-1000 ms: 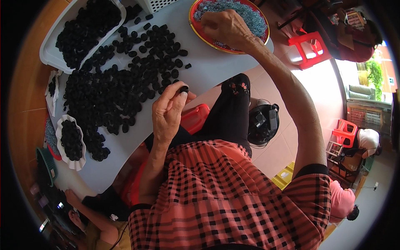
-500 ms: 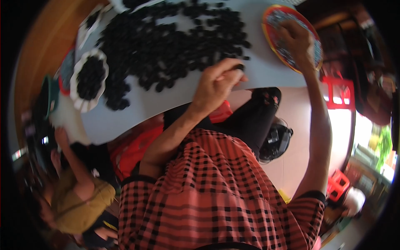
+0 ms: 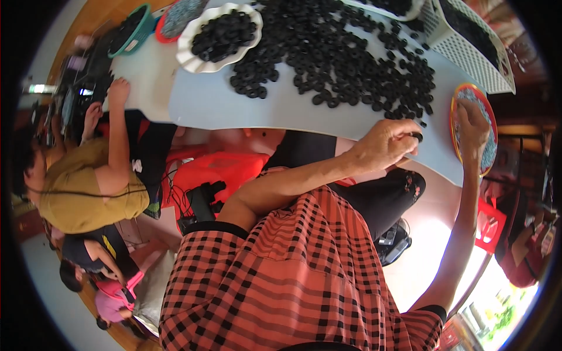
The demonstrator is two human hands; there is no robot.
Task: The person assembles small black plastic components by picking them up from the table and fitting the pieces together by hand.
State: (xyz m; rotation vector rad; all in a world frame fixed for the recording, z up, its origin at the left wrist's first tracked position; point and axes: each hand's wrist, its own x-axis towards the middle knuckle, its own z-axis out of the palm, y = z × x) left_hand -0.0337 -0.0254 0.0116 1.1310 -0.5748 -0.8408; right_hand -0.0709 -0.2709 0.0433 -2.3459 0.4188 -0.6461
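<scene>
Hands now sit lower on the table edge than a second ago: the left hand, earlier lifted toward the chest with one black ring pinched, has come down at 3 o'clock of the big ring pile, fingers closed narrow on a black ring at the pile's near fringe. Right hand stays flat, fingers spread, on the round beaded tray at the table's 3 o'clock end, as before. My read: one ring handled, another being picked from the fringe.
</scene>
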